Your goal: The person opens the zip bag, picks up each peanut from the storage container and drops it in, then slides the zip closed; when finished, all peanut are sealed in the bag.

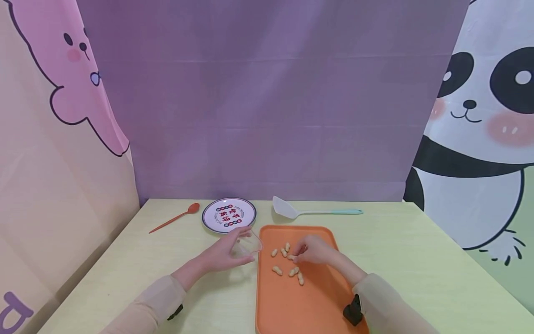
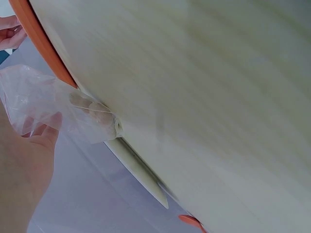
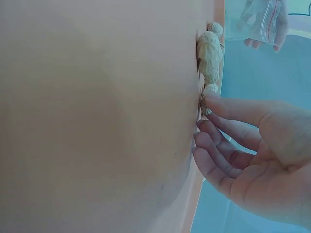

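Observation:
My left hand (image 1: pixel 223 253) holds a clear zip bag (image 2: pixel 41 94) just left of the orange tray (image 1: pixel 306 301). In the left wrist view, a few peanuts (image 2: pixel 99 112) show at the bottom of the bag. Over the tray, my right hand (image 1: pixel 316 250) pinches a peanut (image 1: pixel 291 257) between thumb and index finger, low at the tray surface. Several other unshelled peanuts (image 1: pixel 277 270) lie scattered around those fingertips. The right wrist view shows a large peanut (image 3: pixel 209 56) close beyond the thumb, with the bag's red-lined mouth in the background.
Behind the left hand stands a white plate (image 1: pixel 212 223) with a blue rim and red print. An orange spoon (image 1: pixel 193 208) lies at the far left. A white spatula (image 1: pixel 285 209) with a mint handle lies behind the tray. A purple cloth (image 1: pixel 271 116) hangs along the table's back edge.

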Tool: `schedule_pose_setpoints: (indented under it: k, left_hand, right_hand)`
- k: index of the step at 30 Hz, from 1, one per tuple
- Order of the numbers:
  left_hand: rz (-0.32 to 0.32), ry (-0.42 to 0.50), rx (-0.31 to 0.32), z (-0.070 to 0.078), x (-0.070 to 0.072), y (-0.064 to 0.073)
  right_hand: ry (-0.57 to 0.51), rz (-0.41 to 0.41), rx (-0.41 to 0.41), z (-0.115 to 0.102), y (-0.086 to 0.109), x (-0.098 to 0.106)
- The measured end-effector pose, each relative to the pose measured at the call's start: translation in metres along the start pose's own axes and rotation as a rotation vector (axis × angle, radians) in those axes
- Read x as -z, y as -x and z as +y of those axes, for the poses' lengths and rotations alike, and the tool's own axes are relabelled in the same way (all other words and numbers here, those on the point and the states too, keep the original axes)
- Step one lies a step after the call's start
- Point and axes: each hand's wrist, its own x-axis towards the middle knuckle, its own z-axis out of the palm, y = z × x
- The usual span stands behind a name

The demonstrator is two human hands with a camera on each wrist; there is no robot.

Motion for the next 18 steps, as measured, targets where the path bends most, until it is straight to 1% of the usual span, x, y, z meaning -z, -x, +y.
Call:
schedule_pose_setpoints:
  k: [4,7,10,11,14,18]
  left_hand:
    - [-0.002,0.0,0.015,0.001,0.001,0.0]
    - [-0.001,0.0,0.015,0.0,0.001,0.0]
    - [0.001,-0.008,0.015,0.0,0.001,0.0]
    - [0.002,-0.012,0.015,0.0,0.001,0.0]
    - [0.001,-0.013,0.017,0.0,0.001,0.0]
    - [-0.002,-0.01,0.013,-0.001,0.0,0.0]
  right_hand:
    - [-0.011,-0.001,-0.028,-0.003,0.001,0.003]
    - [-0.025,-0.003,-0.076,-0.004,0.001,0.005]
    - [-0.007,0.009,-0.081,-0.005,0.0,0.01]
    - [-0.002,0.012,-0.076,-0.005,-0.001,0.012]
    - [0.02,0.029,-0.023,-0.008,-0.001,0.017]
    - [0.007,0.043,0.017,-0.012,-0.002,0.02]
